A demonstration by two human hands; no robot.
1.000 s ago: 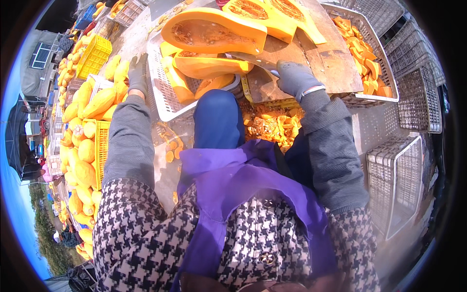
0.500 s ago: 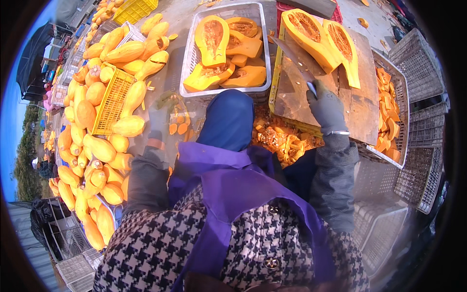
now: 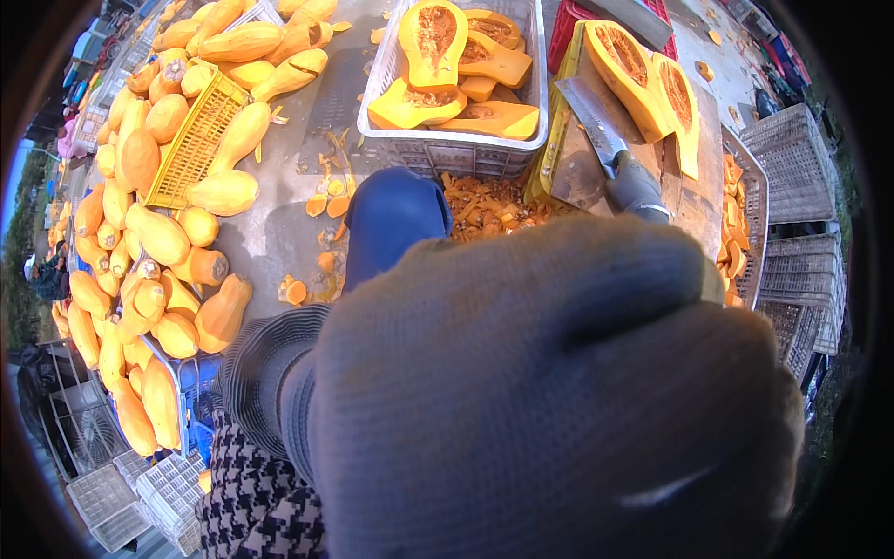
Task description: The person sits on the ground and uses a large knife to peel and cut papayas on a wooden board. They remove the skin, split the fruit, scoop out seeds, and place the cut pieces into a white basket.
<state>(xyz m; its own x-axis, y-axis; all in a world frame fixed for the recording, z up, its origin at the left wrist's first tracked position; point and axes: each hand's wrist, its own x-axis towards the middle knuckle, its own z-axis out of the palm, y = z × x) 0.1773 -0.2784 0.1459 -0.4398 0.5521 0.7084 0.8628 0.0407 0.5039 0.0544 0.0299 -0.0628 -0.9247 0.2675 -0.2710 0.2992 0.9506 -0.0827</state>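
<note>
My left hand [image 3: 549,391], in a dark knit glove, is raised very close to the camera and covers the lower middle. Its fingers look curled; what they hold, if anything, is hidden. My gloved right hand [image 3: 637,186] grips a broad-bladed knife [image 3: 592,116] by its handle. The blade lies over a brown cutting board [image 3: 575,172], pointing away to the left. Beside the blade, one pumpkin half [image 3: 633,84] rests cut side up, and another half [image 3: 678,107] leans next to it, seeds showing in both.
A pale crate [image 3: 447,143] beyond my knee holds several pumpkin halves. Whole pumpkins [image 3: 158,233] are heaped at left around a yellow crate [image 3: 177,177]. Pulp and scraps [image 3: 489,207] lie beside the board. Cut pieces [image 3: 733,233] fill a crate at right, near stacked crates [image 3: 792,158].
My left hand has come up from beside my left knee to just before the camera. The view has shifted. My right hand still holds the knife by the pumpkin halves.
</note>
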